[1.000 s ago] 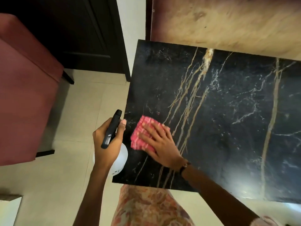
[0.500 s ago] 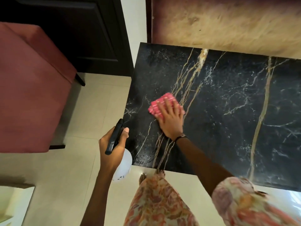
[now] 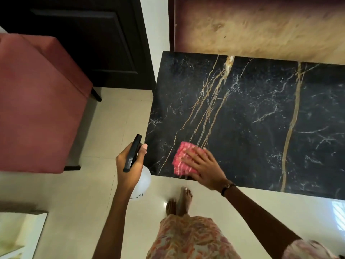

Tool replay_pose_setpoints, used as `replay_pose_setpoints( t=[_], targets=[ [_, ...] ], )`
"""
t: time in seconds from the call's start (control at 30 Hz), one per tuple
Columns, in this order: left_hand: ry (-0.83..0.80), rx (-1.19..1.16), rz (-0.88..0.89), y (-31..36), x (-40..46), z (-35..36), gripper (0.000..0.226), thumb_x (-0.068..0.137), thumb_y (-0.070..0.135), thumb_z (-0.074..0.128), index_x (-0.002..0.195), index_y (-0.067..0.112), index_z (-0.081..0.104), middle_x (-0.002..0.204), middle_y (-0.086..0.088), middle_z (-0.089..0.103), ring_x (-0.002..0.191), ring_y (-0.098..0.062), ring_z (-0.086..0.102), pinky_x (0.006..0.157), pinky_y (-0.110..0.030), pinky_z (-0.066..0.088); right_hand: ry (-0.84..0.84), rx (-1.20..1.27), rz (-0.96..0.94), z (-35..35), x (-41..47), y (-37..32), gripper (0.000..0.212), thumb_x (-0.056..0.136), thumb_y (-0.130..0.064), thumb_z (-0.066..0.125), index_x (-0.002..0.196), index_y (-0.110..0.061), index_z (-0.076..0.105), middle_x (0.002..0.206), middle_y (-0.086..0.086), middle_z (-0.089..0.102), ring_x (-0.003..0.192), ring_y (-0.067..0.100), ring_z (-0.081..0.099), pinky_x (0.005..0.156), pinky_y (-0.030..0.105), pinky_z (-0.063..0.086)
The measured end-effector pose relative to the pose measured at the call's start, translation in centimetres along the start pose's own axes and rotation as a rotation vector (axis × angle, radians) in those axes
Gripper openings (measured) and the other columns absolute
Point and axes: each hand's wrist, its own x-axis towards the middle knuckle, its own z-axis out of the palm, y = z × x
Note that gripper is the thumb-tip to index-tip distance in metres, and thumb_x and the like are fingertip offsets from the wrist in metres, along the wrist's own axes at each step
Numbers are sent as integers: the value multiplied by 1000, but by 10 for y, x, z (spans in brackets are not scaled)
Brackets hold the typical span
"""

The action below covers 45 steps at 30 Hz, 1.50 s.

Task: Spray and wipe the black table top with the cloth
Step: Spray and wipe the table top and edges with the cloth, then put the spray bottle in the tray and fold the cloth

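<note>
On the black table top (image 3: 261,118), right hand (image 3: 205,167) presses cloth (image 3: 182,157).

Bare table top (image 3: 261,128) (red chair (image 3: 37,109) leftward)

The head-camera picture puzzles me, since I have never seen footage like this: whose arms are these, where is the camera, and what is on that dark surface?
There is no machine here. A person wears a wide-angle camera on the head, so you look forward and down along their own arms; that is why their bare feet and patterned dress show at the bottom.

The dark slab is a black marble-look table top with gold and white veins, standing over a pale tiled floor. The only thing lying on it is a pink cloth, near its front left corner.

The right hand presses flat on that cloth with straight fingers. The left hand is beside the table, off its edge, with a grip around a spray bottle that has a black trigger head and a white body.

The red shape at the left is an upholstered seat.
</note>
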Motion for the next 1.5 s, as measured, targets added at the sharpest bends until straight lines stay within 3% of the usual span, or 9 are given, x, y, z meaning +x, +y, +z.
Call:
replay_pose_setpoints(
  t=[0.17, 0.27, 0.47, 0.6, 0.7, 0.97, 1.1, 1.33, 1.5],
  targets=[
    [-1, -29, 50, 8, 5, 7, 13, 89, 27, 62, 78, 20, 61, 53, 3, 46, 51, -19, 44, 57, -37, 41, 5, 237, 552, -19, 41, -25, 64, 94, -62, 14, 145, -28, 34, 154, 6, 30, 142, 34, 24, 110, 61, 21],
    [12, -23, 75, 10, 12, 12, 16, 90, 27, 62, 74, 27, 60, 54, 1, 46, 52, -21, 45, 57, -42, 42, 34, 315, 693, -20, 59, -74, 67, 91, -63, 22, 144, -25, 37, 154, 10, 29, 140, 39, 25, 105, 63, 23],
    [68, -11, 79, 9, 24, 23, 11, 88, 30, 62, 79, 34, 59, 63, 2, 57, 60, -22, 55, 62, -44, 51, 3, 332, 712, -15, 36, -128, 63, 97, -55, 9, 140, -25, 45, 151, 7, 36, 138, 34, 33, 98, 54, 40],
    [78, -38, 91, 7, 26, 29, 14, 88, 25, 64, 81, 35, 57, 72, 11, 62, 68, -5, 64, 69, -27, 53, -69, 377, 665, -15, 36, -123, 72, 89, -61, -5, 148, -31, 24, 160, 1, 8, 147, 31, 2, 108, 56, 25],
    [73, -53, 110, 7, 28, 31, 17, 87, 22, 64, 80, 35, 56, 73, 13, 62, 71, 7, 62, 68, -19, 50, -106, 416, 625, -20, 35, -112, 57, 97, -54, 14, 150, -32, 18, 160, -1, 0, 146, 29, -9, 112, 59, 15],
    [24, -105, 174, 24, 33, 33, 12, 86, 22, 66, 79, 28, 58, 68, 6, 61, 62, -13, 60, 63, -23, 52, 57, 802, 658, -46, 33, -95, 47, 96, -32, 51, 142, -25, 39, 156, -2, 24, 142, 29, 16, 113, 53, 22],
    [-16, -119, 244, 48, 32, 42, 10, 85, 20, 67, 80, 24, 59, 69, 8, 61, 64, -3, 63, 59, -12, 52, 139, 990, 569, -73, 30, -85, 54, 94, -24, 57, 144, -24, 35, 155, 3, 25, 140, 27, 25, 112, 56, 27],
    [-152, -158, 330, 92, 2, 94, 4, 86, 22, 66, 84, 20, 63, 71, 9, 65, 73, -5, 66, 65, -11, 52, 183, 1123, 364, -144, 4, -45, 86, 79, -32, 74, 148, -32, 22, 155, -4, 24, 138, 11, 25, 110, 37, 26],
    [-245, -172, 345, 122, -44, 162, 9, 86, 28, 66, 93, 22, 64, 81, 10, 69, 82, -5, 68, 72, -15, 54, 383, 1070, 285, -174, -47, -12, 66, 78, -17, 76, 133, -33, 41, 134, -23, 45, 122, -13, 40, 102, 12, 34]
  ],
)
